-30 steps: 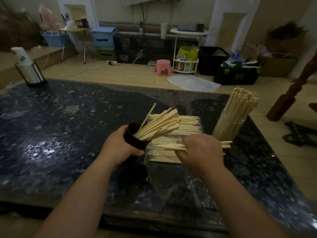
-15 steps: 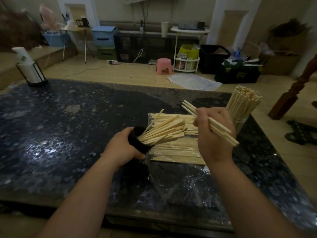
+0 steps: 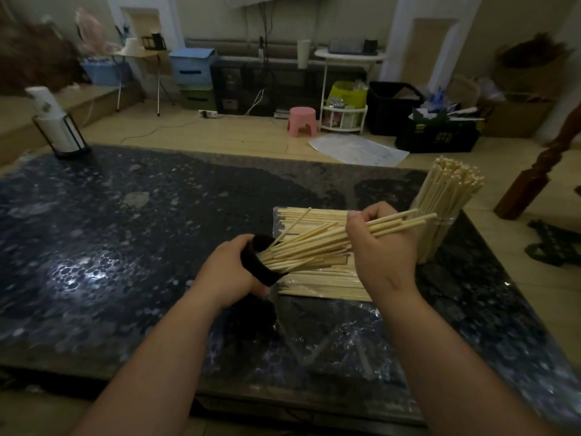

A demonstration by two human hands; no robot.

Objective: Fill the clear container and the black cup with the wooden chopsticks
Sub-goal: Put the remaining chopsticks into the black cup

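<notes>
My left hand [image 3: 228, 273] grips the black cup [image 3: 261, 262], tilted to the right with its mouth toward my other hand. A fan of wooden chopsticks [image 3: 301, 247] sticks out of the cup. My right hand [image 3: 382, 250] holds a small bundle of chopsticks [image 3: 405, 220] whose tips reach into the cup's mouth. Under both hands a flat pile of loose chopsticks [image 3: 317, 284] lies on a clear plastic wrapper [image 3: 339, 344]. The clear container [image 3: 440, 234] stands upright at the right, packed with chopsticks [image 3: 449, 187].
The dark speckled stone table [image 3: 125, 234] spreads wide to the left. A white bottle in a black wire holder [image 3: 58, 130] stands at its far left corner. The table's right edge runs close to the clear container. A brown wooden post [image 3: 540, 171] rises beyond it.
My right hand picked a few chopsticks off the pile, lifted them, then swung them down so their tips enter the tilted black cup. My left hand kept hold of the cup.
</notes>
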